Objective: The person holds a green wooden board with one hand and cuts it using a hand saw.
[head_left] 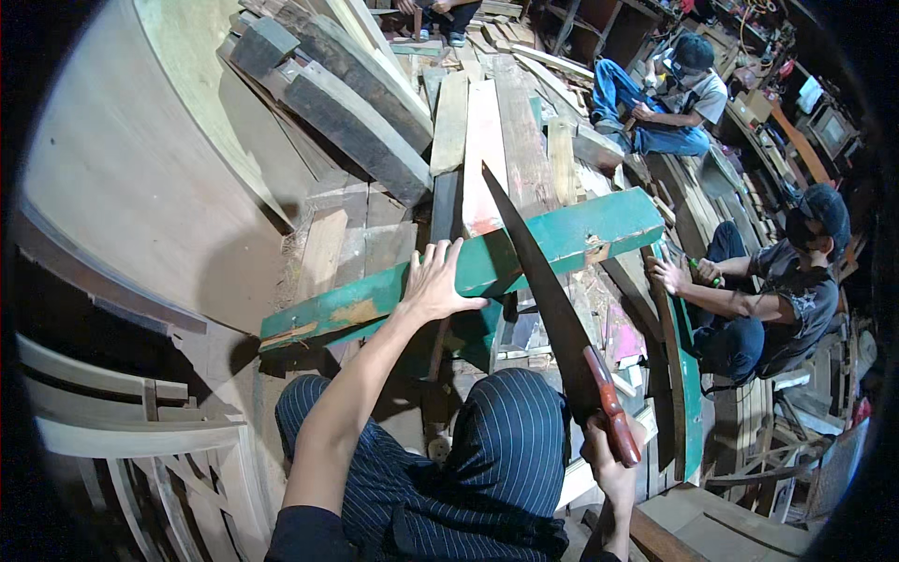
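A thick green-painted wooden beam (375, 292) lies slantwise in front of my knees, its paint chipped to bare wood in places. My left hand (436, 283) presses on it with fingers spread over its top face. In my right hand (611, 459) is the red-brown handle of a handsaw (543, 276). The long dark blade runs up and away across the beam, right of my left hand, its tip beyond the beam's far side. From this angle I cannot tell how deep the teeth sit in the wood.
Heavy dark timbers (356, 122) are stacked at the far left, beside a large pale panel (122, 178). A slatted wooden piece (150, 440) stands at lower left. One person (777, 290) at right holds another green board (688, 403); another person (670, 103) sits farther back among planks.
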A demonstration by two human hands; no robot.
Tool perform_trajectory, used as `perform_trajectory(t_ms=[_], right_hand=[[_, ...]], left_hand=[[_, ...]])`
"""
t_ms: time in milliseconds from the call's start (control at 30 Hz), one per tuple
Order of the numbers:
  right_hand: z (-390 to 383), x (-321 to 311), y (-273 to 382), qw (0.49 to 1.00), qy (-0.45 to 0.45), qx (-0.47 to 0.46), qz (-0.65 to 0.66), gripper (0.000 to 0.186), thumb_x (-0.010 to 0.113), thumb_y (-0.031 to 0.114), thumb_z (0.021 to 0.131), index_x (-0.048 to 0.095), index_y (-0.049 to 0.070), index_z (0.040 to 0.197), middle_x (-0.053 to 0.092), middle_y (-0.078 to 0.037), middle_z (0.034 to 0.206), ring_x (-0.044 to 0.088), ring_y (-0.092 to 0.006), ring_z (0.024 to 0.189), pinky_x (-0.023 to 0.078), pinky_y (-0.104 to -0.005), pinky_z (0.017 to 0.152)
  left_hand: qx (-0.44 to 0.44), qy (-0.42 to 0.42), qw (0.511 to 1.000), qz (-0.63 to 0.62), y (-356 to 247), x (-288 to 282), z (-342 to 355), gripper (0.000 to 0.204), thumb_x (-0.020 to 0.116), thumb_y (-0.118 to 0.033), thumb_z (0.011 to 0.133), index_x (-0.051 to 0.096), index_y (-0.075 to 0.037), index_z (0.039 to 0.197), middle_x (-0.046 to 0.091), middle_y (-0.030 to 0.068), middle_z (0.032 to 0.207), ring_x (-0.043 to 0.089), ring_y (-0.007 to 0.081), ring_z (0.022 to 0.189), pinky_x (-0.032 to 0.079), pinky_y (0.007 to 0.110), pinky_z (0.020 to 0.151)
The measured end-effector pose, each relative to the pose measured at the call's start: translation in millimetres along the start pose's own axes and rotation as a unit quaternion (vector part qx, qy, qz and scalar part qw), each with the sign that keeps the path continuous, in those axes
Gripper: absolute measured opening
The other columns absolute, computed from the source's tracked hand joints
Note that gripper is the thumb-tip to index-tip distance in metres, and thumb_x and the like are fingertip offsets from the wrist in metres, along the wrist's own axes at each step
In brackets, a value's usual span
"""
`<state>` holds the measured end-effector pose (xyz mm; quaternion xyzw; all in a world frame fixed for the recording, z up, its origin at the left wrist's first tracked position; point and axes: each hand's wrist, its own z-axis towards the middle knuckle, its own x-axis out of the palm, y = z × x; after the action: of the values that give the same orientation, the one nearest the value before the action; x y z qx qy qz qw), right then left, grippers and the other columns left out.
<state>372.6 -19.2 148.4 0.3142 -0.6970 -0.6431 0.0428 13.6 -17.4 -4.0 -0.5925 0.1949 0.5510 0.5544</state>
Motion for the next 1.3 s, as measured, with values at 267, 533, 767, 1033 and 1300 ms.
perform_trajectory(t_ms=[267, 533, 767, 1033, 1300], right_hand=[[103, 54, 13, 0.998, -0.002, -0.056, 0.025, 0.016, 0.063, 0.013, 0.094, 0.062, -0.002, 0.088, 0.054, -0.003, 0.061, 0.05, -0.0098, 0.054, 0.038, -0.0286, 0.05], [20, 20, -1, 0.999, 0.026, -0.036, -0.025, 0.013, 0.063, 0.004, 0.092, 0.064, -0.005, 0.102, 0.057, -0.004, 0.066, 0.053, -0.0088, 0.058, 0.041, -0.0268, 0.054], [-22, 3, -1, 0.991, 0.008, -0.062, -0.119, 0.016, 0.065, 0.003, 0.086, 0.063, -0.004, 0.099, 0.056, -0.009, 0.064, 0.055, -0.0133, 0.055, 0.044, -0.0305, 0.056], [108, 48, 11, 0.994, 0.038, 0.021, 0.104, 0.014, 0.066, 0.018, 0.093, 0.06, 0.005, 0.092, 0.05, 0.002, 0.06, 0.047, -0.0062, 0.05, 0.036, -0.0241, 0.045], [-43, 1, -8, 0.998, -0.034, 0.009, -0.048, 0.015, 0.067, 0.002, 0.087, 0.064, -0.004, 0.1, 0.061, -0.007, 0.072, 0.057, -0.0148, 0.065, 0.045, -0.029, 0.065]], left_hand=[[-0.019, -0.02, 0.999, 0.018, -7, 0, 5, 0.107, 0.087, -0.054, 0.057, 0.044, -0.008, 0.143, 0.049, 0.0124, 0.126, 0.049, 0.0308, 0.12, 0.03, 0.055, 0.103], [-0.025, -0.041, 0.999, 0.019, -1, 0, 4, 0.104, 0.089, -0.051, 0.054, 0.05, -0.008, 0.14, 0.051, 0.0119, 0.12, 0.05, 0.0284, 0.116, 0.03, 0.051, 0.099], [-0.026, -0.042, 0.999, 0.015, -8, 2, 4, 0.102, 0.088, -0.05, 0.056, 0.05, -0.008, 0.14, 0.052, 0.0129, 0.119, 0.05, 0.0293, 0.115, 0.03, 0.051, 0.1], [-0.021, -0.055, 0.998, 0.018, -8, 3, 5, 0.103, 0.087, -0.054, 0.057, 0.049, -0.008, 0.141, 0.051, 0.0116, 0.121, 0.051, 0.0295, 0.117, 0.029, 0.054, 0.103], [-0.019, -0.054, 0.998, 0.012, -5, 0, 4, 0.102, 0.087, -0.055, 0.057, 0.051, -0.007, 0.139, 0.052, 0.0127, 0.119, 0.053, 0.0296, 0.113, 0.031, 0.053, 0.099]])
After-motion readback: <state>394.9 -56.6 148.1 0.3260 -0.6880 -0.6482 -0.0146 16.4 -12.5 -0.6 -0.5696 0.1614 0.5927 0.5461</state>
